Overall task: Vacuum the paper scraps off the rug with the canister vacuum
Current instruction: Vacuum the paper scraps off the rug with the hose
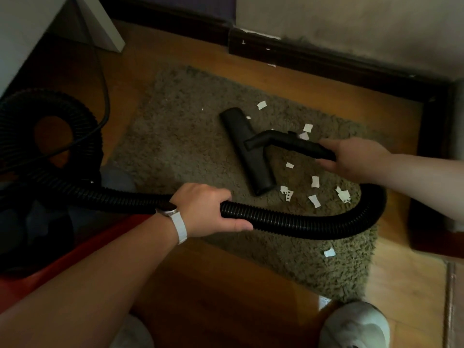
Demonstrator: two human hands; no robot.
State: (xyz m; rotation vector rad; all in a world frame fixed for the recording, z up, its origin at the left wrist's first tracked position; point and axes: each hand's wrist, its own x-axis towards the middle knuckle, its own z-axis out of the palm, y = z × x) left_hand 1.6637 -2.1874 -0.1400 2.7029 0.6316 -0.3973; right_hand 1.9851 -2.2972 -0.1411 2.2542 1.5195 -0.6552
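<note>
A shaggy olive rug (pixel 180 146) lies on the wooden floor. Several white paper scraps (pixel 313 181) are scattered over its right half. The black floor nozzle (pixel 247 151) rests flat on the rug among them. My right hand (pixel 356 159) grips the black handle tube (pixel 288 143) that joins the nozzle. My left hand (pixel 213 209), with a white watch band at the wrist, grips the black ribbed hose (pixel 301 223), which curves round from the handle to the left. The red canister body (pixel 37 270) sits at the lower left.
The hose coils in a loop (pixel 50 116) at the left, with a thin black cable (pixel 104 96) beside it. A dark skirting board (pixel 326 64) and wall bound the far side. A white furniture leg (pixel 100 26) stands top left. My white shoes (pixel 356 325) are on the floor below.
</note>
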